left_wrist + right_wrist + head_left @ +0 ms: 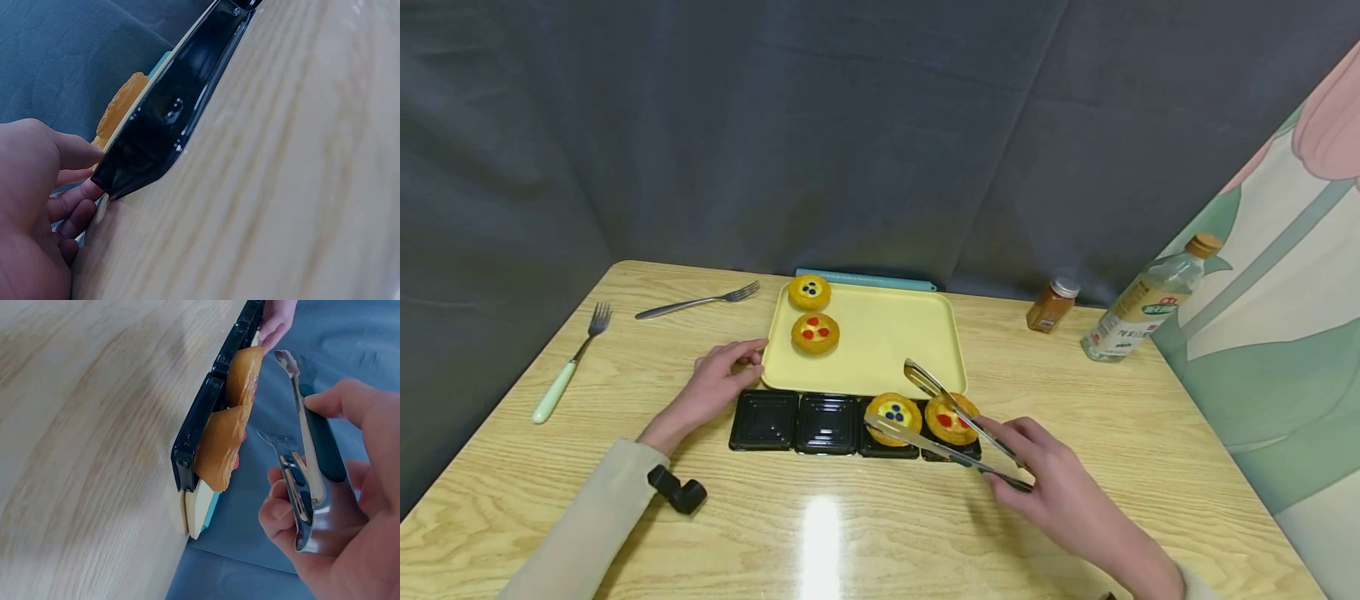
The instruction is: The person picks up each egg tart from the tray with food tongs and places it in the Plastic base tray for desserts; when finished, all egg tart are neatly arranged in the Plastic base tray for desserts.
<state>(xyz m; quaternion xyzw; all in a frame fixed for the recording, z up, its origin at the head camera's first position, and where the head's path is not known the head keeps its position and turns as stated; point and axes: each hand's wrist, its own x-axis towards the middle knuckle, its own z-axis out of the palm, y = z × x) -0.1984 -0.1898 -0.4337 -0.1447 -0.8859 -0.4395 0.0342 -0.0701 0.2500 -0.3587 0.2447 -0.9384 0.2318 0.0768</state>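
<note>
From the head camera, a person sits at a wooden table (625, 333). The right hand (1060, 487) grips a pair of metal tongs (947, 425), whose arms stand apart above two tarts in a black four-cup tray (767, 421). One arm tip lies beside the blueberry-topped tart (892, 414) and the other over the red-topped tart (950, 419); both tarts sit in the tray's two right cups. The left hand (718, 383), fingers loosely curled, touches the left edge of a yellow tray (887, 342) just behind the black one. Two more tarts (812, 312) sit at the yellow tray's far left. Two forks (625, 333) lie to the left; a spice jar (1052, 304) and an oil bottle (1146, 304) stand to the right.

From the left wrist, the left hand's fingers (78, 203) curl against the corner where the black tray (162, 125) meets the yellow one.

From the right wrist, the right hand (350, 531) wraps around the tongs (303, 462), held open just beside the two tarts (228, 434).
</note>
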